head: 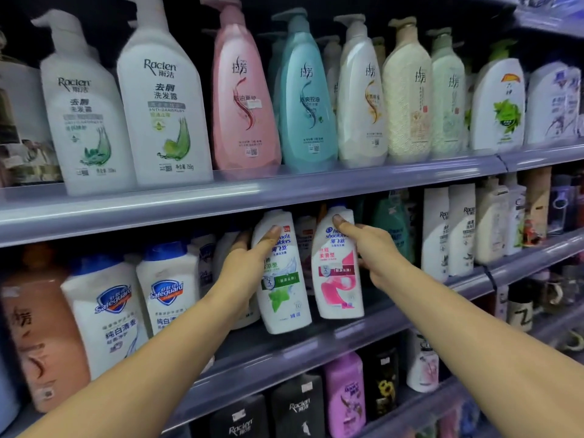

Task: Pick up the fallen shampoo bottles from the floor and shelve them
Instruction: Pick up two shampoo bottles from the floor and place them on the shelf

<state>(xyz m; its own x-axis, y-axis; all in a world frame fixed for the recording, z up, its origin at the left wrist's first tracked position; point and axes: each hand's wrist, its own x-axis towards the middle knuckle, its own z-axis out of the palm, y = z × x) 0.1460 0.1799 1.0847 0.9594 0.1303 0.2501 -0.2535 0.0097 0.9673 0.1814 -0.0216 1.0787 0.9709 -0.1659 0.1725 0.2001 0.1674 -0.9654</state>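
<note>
Two white Head & Shoulders shampoo bottles stand side by side at the front of the middle shelf (pixel 316 343). The green-label bottle (pixel 282 286) is gripped by my left hand (pixel 249 263), thumb across its front and fingers behind its left side. The pink-label bottle (pixel 335 276) is gripped by my right hand (pixel 369 251), thumb on its upper front and fingers around its right side. Both bottles are upright, leaning slightly, their bases at the shelf's front lip. The floor is out of view.
Safeguard bottles (pixel 167 292) stand left of my hands, white Raclen bottles (pixel 448 232) to the right. The upper shelf (pixel 284 188) holds tall pump bottles just above. The lower shelf carries black and purple bottles (pixel 344 393).
</note>
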